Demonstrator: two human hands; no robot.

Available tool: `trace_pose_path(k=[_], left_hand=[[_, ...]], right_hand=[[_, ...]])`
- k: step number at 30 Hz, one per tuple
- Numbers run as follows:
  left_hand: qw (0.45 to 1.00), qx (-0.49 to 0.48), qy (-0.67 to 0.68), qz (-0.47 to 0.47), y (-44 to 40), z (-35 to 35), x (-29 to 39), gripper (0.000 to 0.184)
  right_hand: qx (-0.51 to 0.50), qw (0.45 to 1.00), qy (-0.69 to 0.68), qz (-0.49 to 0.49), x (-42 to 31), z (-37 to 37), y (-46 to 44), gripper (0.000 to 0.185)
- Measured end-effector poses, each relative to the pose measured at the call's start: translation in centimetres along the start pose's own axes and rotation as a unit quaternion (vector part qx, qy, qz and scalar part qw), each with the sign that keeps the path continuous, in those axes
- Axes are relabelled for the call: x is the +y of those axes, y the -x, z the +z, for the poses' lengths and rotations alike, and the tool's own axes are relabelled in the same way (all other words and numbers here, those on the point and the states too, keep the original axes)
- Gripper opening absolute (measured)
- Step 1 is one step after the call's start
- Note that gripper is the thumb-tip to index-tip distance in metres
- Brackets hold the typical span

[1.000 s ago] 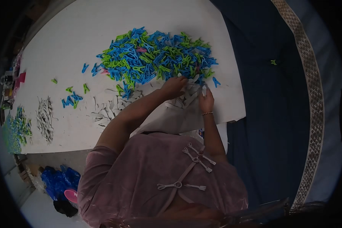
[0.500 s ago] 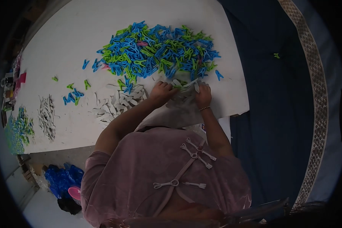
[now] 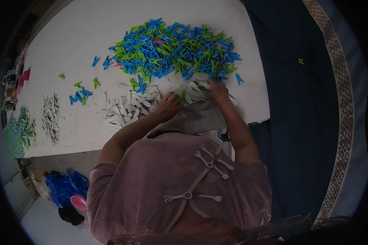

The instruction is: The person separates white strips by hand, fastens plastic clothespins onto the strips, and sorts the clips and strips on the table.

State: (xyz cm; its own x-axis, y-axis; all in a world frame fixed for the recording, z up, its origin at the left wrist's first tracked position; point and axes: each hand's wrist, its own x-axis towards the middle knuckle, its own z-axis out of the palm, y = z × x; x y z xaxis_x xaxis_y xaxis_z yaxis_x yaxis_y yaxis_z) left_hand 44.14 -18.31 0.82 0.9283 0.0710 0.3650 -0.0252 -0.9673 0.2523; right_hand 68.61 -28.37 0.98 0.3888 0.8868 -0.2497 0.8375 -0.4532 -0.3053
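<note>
My left hand point(image 3: 169, 107) is closed at the near side of the pile, with a green clip point(image 3: 182, 94) at its fingertips. To its right, my right hand point(image 3: 218, 92) has its fingers bent together at the lower edge of a heap of blue and green clips point(image 3: 163, 49). What those fingers hold, if anything, is too small to make out. Grey-white strips point(image 3: 197, 93) lie between the two hands. More of these strips point(image 3: 131, 107) are heaped left of my left hand.
The white table point(image 3: 86, 36) also bears a few loose clips point(image 3: 81, 96), a bundle of thin strips point(image 3: 50, 118) and another clip pile point(image 3: 22, 130) at far left. Blue bags point(image 3: 65, 185) and a pink round item point(image 3: 78, 201) are below. Dark blue cloth point(image 3: 292, 122) hangs at right.
My left hand has drawn back slightly toward me with a green clip. My right hand has moved up from the strips to the clip heap's edge, without the white strip it held before.
</note>
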Motion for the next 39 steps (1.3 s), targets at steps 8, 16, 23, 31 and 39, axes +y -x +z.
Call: trace_pose_path(k=[8,16,23,31,39], left_hand=[[0.985,-0.115,0.107,-0.072,-1.1,1.0,1.1,0.028],[0.972,-0.076,0.192,-0.114,-1.8,-1.7,0.0,0.079],[0.964,-0.230,0.055,-0.124,1.3,0.5,0.7,0.100],[0.974,-0.151,0.095,-0.139,1.1,2.5,0.6,0.088],[0.961,-0.135,0.064,-0.233,2.2,-0.4,2.4,0.081]], right_hand=[[0.171,0.979,-0.097,-0.049,1.7,1.9,2.0,0.028],[0.229,0.763,-0.602,0.055,-3.7,-0.1,2.8,0.023],[0.258,0.816,-0.516,0.044,-3.7,2.5,3.5,0.017],[0.246,0.774,-0.579,0.067,-2.9,-0.1,2.5,0.025],[0.269,0.961,-0.064,0.001,-0.1,3.3,2.7,0.029]])
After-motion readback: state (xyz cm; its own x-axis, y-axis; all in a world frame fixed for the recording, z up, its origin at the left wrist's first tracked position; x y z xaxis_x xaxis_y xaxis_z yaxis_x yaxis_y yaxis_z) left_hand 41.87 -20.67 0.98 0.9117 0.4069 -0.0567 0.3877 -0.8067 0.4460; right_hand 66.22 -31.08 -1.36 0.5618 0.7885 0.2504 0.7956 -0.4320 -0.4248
